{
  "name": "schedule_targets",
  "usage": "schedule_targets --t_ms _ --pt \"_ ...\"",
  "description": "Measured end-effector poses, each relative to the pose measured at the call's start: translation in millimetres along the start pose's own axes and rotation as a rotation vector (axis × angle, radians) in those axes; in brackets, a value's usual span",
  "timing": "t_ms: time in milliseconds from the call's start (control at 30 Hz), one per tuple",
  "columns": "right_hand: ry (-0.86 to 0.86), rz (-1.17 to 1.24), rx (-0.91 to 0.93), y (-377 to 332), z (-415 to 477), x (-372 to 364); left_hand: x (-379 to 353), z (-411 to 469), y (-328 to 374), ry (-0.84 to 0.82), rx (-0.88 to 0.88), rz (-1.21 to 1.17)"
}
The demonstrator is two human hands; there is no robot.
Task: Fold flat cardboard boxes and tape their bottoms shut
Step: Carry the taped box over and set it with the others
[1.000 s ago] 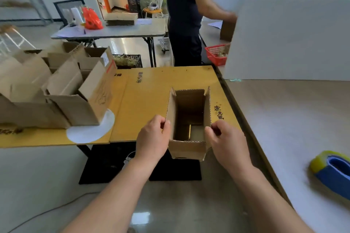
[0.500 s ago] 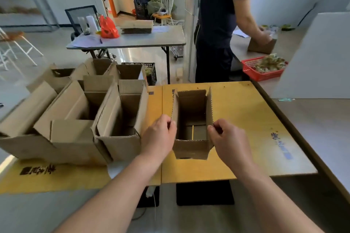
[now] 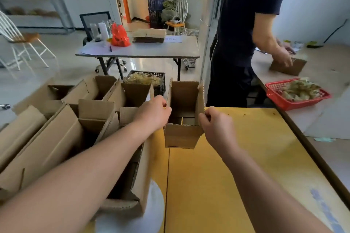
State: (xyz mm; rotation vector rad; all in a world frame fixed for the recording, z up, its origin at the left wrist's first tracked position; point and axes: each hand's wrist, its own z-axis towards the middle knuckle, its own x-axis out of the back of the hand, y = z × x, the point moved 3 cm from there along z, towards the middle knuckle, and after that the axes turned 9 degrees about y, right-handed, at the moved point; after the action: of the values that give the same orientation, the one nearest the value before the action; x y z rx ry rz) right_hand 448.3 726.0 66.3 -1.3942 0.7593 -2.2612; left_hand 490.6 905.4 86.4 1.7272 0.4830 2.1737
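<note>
From the head camera, a small cardboard box (image 3: 180, 135) stands upright with its top open, over the yellow counter (image 3: 236, 176) and just right of a cluster of folded boxes (image 3: 72, 138). The left hand (image 3: 152, 115) has its grip clamped on the box's left wall; the right hand (image 3: 217, 128) pinches the right wall. Whether the box touches the counter is unclear. Beyond, another person (image 3: 244, 34) stands near a red basket (image 3: 280, 100).
</note>
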Motion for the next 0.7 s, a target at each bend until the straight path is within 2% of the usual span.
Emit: schedule_targets --t_ms 333,533,633,700 --pt "-0.041 -0.082 0.007 -4.6 98.5 -101.4 -29.1 111.1 -43.1 -0.031 0.110 0.004" --pt "-0.085 -0.146 -0.063 -5.2 108.7 -155.1 -46.2 141.3 -70.4 -0.138 0.153 0.126" --pt "-0.121 -0.199 -0.081 -1.8 105.3 -173.2 -59.0 142.7 -84.1 -0.238 0.164 0.126" --pt "-0.154 -0.255 -0.102 1.8 101.0 -182.0 -64.5 140.1 -89.8 -0.240 0.165 0.120"
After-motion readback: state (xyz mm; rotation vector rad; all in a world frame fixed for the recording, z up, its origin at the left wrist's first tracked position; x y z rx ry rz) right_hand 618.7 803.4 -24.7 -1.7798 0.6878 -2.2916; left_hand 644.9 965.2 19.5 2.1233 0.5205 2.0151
